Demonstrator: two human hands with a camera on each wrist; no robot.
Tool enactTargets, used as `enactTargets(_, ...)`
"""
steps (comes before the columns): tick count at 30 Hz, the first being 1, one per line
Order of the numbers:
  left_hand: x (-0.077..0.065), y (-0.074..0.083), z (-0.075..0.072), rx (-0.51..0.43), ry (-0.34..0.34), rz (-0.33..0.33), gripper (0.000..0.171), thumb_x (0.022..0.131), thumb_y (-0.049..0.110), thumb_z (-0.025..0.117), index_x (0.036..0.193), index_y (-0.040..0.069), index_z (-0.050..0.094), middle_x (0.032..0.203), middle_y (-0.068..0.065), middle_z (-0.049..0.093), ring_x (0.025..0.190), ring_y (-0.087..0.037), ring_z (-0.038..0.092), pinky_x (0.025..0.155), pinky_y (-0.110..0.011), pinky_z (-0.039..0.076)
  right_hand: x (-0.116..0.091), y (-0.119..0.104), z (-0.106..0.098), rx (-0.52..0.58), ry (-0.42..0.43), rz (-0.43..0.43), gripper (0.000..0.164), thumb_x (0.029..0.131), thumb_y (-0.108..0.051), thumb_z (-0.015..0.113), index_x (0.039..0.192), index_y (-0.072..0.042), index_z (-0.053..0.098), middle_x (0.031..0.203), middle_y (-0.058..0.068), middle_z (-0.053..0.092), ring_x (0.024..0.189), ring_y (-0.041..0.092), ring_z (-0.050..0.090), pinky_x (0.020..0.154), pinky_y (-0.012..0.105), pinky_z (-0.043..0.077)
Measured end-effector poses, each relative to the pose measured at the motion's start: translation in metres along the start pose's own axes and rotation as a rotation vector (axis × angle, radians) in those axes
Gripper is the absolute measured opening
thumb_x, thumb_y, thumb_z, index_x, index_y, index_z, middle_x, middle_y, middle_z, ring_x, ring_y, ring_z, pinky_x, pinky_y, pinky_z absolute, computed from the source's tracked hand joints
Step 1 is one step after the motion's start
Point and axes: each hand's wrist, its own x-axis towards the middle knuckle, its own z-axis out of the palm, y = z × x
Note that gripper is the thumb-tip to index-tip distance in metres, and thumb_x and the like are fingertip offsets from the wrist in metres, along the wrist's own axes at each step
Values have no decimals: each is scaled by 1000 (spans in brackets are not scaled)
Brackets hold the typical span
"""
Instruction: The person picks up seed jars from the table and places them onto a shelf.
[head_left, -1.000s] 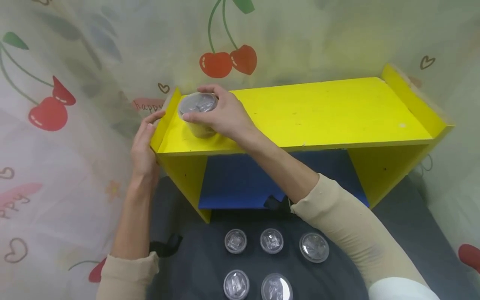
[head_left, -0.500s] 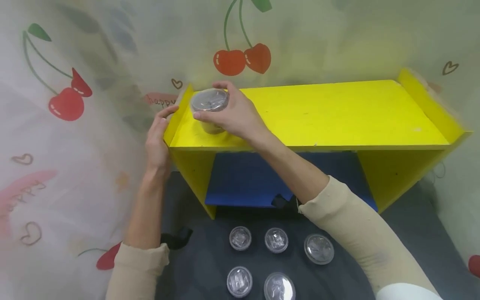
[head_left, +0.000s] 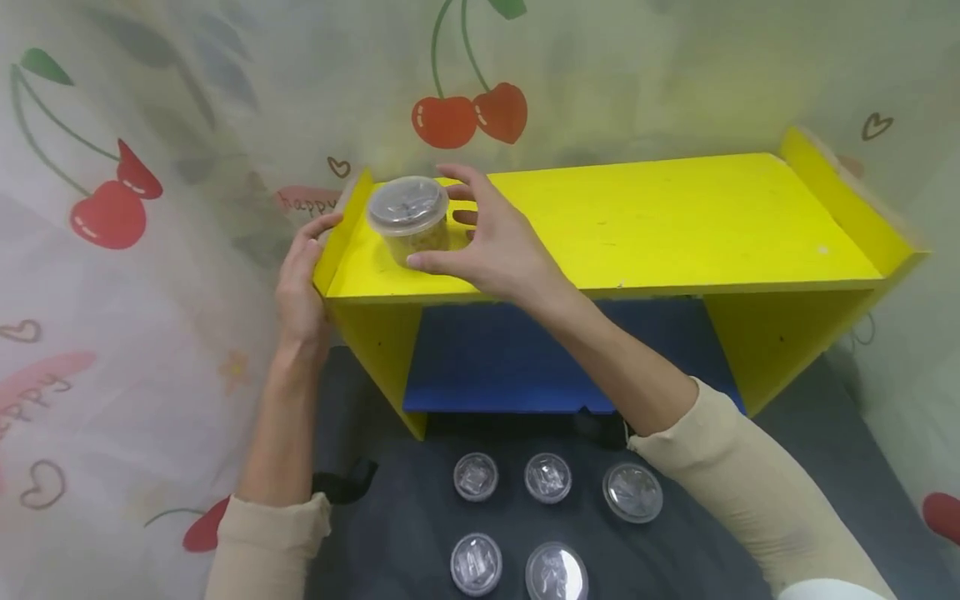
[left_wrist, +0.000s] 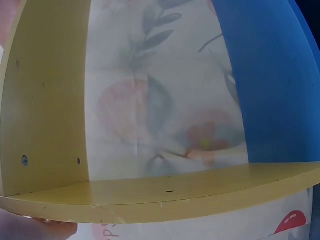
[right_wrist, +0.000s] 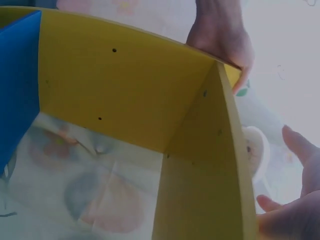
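Observation:
A lidded clear plastic cup [head_left: 408, 207] with pale contents stands upright at the left end of the yellow shelf's top [head_left: 645, 225]. Just right of it is my right hand [head_left: 504, 243], thumb and fingers spread. The right wrist view shows a gap between that hand [right_wrist: 300, 207] and the cup [right_wrist: 256, 152]. My left hand [head_left: 302, 287] grips the shelf's raised left end panel from outside, its fingertips at the panel's upper edge. From the right wrist, the left hand [right_wrist: 222, 40] appears wrapped over that corner; its palm side is hidden.
Several smaller lidded cups, such as one round cup [head_left: 632, 493], stand in two rows on the dark tabletop [head_left: 397, 517] before the shelf. A blue board [head_left: 525, 358] spans the shelf's lower part. Cherry-printed cloth [head_left: 637, 75] hangs behind and at both sides.
My right hand has let go of the cup and drawn back to the right, its fingers spreading. The cup stays at the left end, and my left hand keeps its hold on the panel.

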Motion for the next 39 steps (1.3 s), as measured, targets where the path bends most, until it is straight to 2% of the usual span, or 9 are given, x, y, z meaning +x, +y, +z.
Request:
enactTargets(8, 1, 0, 0, -12, 10, -3, 38, 104, 20, 34, 131, 8, 58, 89, -5, 53, 72, -14, 53, 66, -22, 49, -24, -3, -16, 62, -10, 1, 86, 79, -22, 84, 150, -21, 36, 150, 8, 41, 131, 27, 50, 105, 38, 44)
enactTargets(13, 0, 0, -2, 1, 16, -3, 38, 104, 21, 33, 131, 9, 58, 94, -6, 54, 75, -14, 53, 68, -22, 49, -40, 1, -27, 105, -11, -12, 81, 81, -19, 83, 149, -24, 40, 147, 4, 44, 125, 25, 55, 100, 37, 49)
enactTargets(17, -1, 1, -3, 5, 10, -11, 39, 104, 22, 33, 131, 9, 58, 97, -7, 54, 77, -15, 54, 69, -23, 49, -52, 5, -35, 95, -3, -29, 79, 82, -16, 82, 149, -23, 41, 147, 3, 45, 121, 21, 58, 95, 35, 52)
enactTargets(23, -1, 1, -3, -10, 18, -12, 38, 104, 21, 33, 130, 9, 59, 92, -6, 53, 75, -15, 53, 68, -23, 49, -72, 11, -42, 107, -20, -107, 76, 83, -10, 80, 148, -19, 42, 146, 4, 47, 121, 20, 59, 94, 36, 53)
enactTargets(29, -2, 0, -5, 6, 29, -12, 39, 103, 20, 32, 130, 10, 59, 106, -9, 55, 76, -15, 54, 69, -24, 49, -91, 20, -47, 130, 1, -194, 69, 84, 0, 77, 144, -15, 47, 137, 4, 55, 115, 19, 63, 94, 35, 52)
enactTargets(35, -1, 0, -6, 0, 32, 16, 39, 103, 18, 31, 129, 9, 58, 117, -10, 54, 84, -16, 54, 75, -25, 48, -99, 30, -48, 139, -4, -221, 65, 83, 4, 75, 141, -9, 49, 133, 5, 59, 113, 21, 63, 94, 34, 52)
enactTargets(39, -2, 0, -8, -5, 39, 19, 39, 102, 17, 31, 129, 8, 58, 113, -10, 53, 81, -16, 53, 73, -25, 48, -105, 36, -49, 137, -12, -251, 63, 82, 8, 74, 139, -4, 50, 129, 6, 61, 113, 25, 62, 93, 33, 53)
